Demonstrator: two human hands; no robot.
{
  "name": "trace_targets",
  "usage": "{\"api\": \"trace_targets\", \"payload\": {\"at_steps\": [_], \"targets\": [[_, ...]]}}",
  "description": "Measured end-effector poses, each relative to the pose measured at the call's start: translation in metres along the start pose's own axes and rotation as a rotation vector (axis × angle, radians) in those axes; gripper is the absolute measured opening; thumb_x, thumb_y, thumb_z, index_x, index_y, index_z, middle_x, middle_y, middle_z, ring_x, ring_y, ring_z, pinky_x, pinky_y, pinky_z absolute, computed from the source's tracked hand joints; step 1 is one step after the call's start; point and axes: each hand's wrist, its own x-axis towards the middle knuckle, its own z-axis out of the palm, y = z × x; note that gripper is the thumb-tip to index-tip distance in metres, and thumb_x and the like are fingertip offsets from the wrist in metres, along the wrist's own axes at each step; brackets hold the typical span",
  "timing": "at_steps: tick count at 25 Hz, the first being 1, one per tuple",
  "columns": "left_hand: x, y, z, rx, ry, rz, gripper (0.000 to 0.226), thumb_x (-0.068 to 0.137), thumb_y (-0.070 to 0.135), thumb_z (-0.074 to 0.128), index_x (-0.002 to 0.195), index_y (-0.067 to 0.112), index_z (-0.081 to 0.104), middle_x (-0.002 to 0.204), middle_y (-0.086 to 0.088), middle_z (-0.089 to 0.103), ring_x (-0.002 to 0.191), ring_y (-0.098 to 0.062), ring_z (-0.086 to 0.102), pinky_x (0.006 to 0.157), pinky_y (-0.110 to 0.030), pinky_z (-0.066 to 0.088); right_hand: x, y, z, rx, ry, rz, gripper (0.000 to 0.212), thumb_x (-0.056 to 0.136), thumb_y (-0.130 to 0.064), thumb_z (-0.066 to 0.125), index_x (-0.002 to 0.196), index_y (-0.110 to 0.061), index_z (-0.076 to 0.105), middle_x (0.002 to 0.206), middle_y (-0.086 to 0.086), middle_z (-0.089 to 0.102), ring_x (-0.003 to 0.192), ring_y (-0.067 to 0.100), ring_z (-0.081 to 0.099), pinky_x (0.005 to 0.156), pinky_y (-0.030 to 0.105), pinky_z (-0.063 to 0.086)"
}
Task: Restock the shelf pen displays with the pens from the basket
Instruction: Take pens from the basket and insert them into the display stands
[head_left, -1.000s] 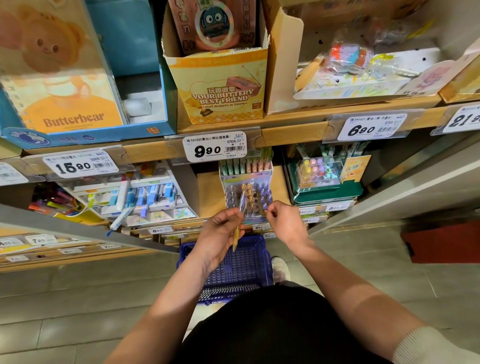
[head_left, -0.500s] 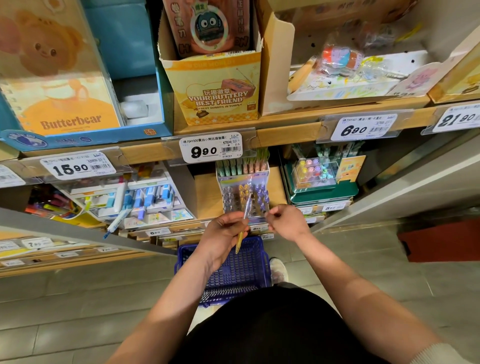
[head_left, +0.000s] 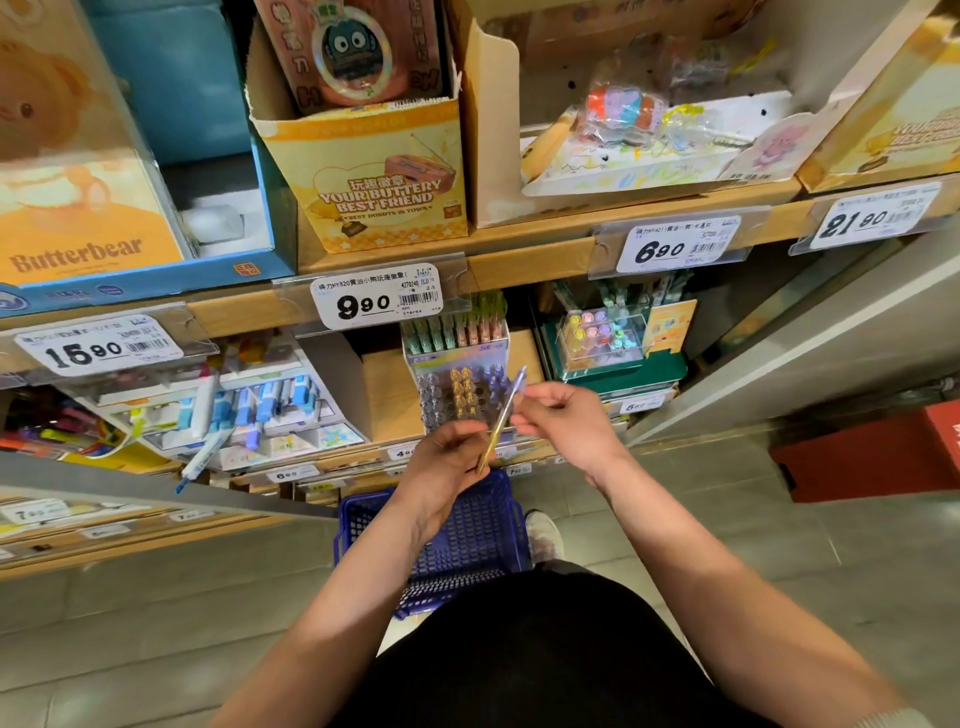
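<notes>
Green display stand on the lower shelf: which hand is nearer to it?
Right. The right hand is just below-left of the green display stand; the left hand, gripping the pen, sits farther left and lower in view.

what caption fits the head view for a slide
Left hand and right hand hold a pen before the clear pen display, blue basket on the floor below.
</notes>
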Motion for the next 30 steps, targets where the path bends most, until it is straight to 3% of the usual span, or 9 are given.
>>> {"api": "trace_targets", "payload": {"at_steps": [3, 5, 7, 11, 16, 20, 23, 25, 30], "targets": [[-0.002, -0.003, -0.009, 0.031, 0.02, 0.006, 0.017, 0.1, 0.013, 0.063, 0.116, 0.016, 0.065, 0.107, -0.005, 0.077, 0.095, -0.019, 0.072, 0.085, -0.029, 0.057, 0.01, -0.002, -0.018, 0.017, 0.181, -0.047, 0.013, 0.096, -0.009, 0.065, 0.107, -0.003, 0.068, 0.091, 0.01, 0.078, 0.09, 0.023, 0.076, 0.086, 0.033, 0.06], [-0.004, -0.007, -0.017, 0.01, 0.027, 0.0, 0.02, 0.099, 0.014, 0.064, 0.119, 0.018, 0.064, 0.104, -0.003, 0.078, 0.093, -0.018, 0.073, 0.082, -0.029, 0.056, 0.015, 0.002, -0.025, -0.173, 0.285, -0.116, 0.005, 0.097, -0.013, 0.064, 0.1, -0.011, 0.066, 0.088, 0.007, 0.077, 0.088, 0.022, 0.075, 0.087, 0.036, 0.058], [-0.006, -0.008, -0.023, -0.005, 0.032, -0.001, 0.021, 0.098, 0.014, 0.065, 0.119, 0.019, 0.064, 0.104, -0.004, 0.078, 0.092, -0.018, 0.073, 0.081, -0.029, 0.055, 0.017, 0.01, -0.025, -0.339, 0.311, -0.188, 0.002, 0.097, -0.02, 0.064, 0.096, -0.018, 0.065, 0.087, 0.0, 0.076, 0.087, 0.016, 0.073, 0.086, 0.035, 0.058], [-0.008, -0.006, -0.032, -0.025, 0.034, 0.01, 0.021, 0.097, 0.013, 0.066, 0.117, 0.02, 0.066, 0.106, -0.005, 0.078, 0.093, -0.019, 0.074, 0.079, -0.028, 0.055, 0.019, 0.026, -0.018, -0.348, 0.287, -0.228, 0.005, 0.098, -0.023, 0.064, 0.094, -0.027, 0.062, 0.089, -0.005, 0.074, 0.086, 0.012, 0.072, 0.084, 0.031, 0.058], [-0.01, -0.006, -0.035, -0.038, 0.053, 0.02, 0.022, 0.095, 0.013, 0.069, 0.116, 0.02, 0.067, 0.109, -0.007, 0.077, 0.092, -0.018, 0.074, 0.08, -0.028, 0.055, 0.022, 0.038, -0.008, -0.456, 0.268, -0.292, 0.003, 0.097, -0.024, 0.065, 0.098, -0.026, 0.064, 0.085, -0.015, 0.07, 0.081, -0.004, 0.066, 0.071, 0.006, 0.047], [-0.01, -0.005, -0.035, -0.028, 0.061, 0.021, 0.023, 0.094, 0.015, 0.071, 0.117, 0.02, 0.068, 0.111, -0.007, 0.076, 0.092, -0.018, 0.074, 0.079, -0.027, 0.056, 0.026, 0.043, -0.003, -0.627, 0.22, -0.353, 0.004, 0.097, -0.02, 0.065, 0.1, -0.019, 0.068, 0.083, -0.013, 0.069, 0.074, -0.007, 0.063, 0.066, 0.001, 0.043], [-0.011, -0.004, -0.035, -0.024, 0.061, 0.018, 0.022, 0.094, 0.015, 0.071, 0.115, 0.021, 0.068, 0.11, -0.007, 0.077, 0.09, -0.017, 0.074, 0.079, -0.027, 0.056, 0.029, 0.052, -0.002, -0.775, 0.151, -0.363, 0.004, 0.097, -0.017, 0.065, 0.097, -0.018, 0.069, 0.075, -0.009, 0.068, 0.064, -0.004, 0.062, 0.059, 0.006, 0.044], [-0.011, -0.001, -0.034, -0.019, 0.062, 0.018, 0.022, 0.094, 0.015, 0.071, 0.116, 0.02, 0.068, 0.11, -0.007, 0.078, 0.09, -0.016, 0.074, 0.078, -0.027, 0.056, 0.031, 0.057, 0.0, -0.828, 0.147, -0.302, 0.004, 0.096, -0.018, 0.066, 0.093, -0.02, 0.069, 0.074, -0.005, 0.069, 0.062, 0.009, 0.064, 0.059, 0.021, 0.049], [-0.011, 0.002, -0.031, -0.006, 0.078, 0.024, 0.018, 0.097, 0.015, 0.066, 0.115, 0.02, 0.067, 0.104, -0.003, 0.078, 0.09, -0.017, 0.073, 0.078, -0.027, 0.056, 0.037, 0.058, 0.005, -0.844, 0.169, -0.244, 0.005, 0.095, -0.017, 0.066, 0.093, -0.02, 0.07, 0.078, -0.004, 0.072, 0.065, 0.011, 0.066, 0.063, 0.024, 0.054]]}}
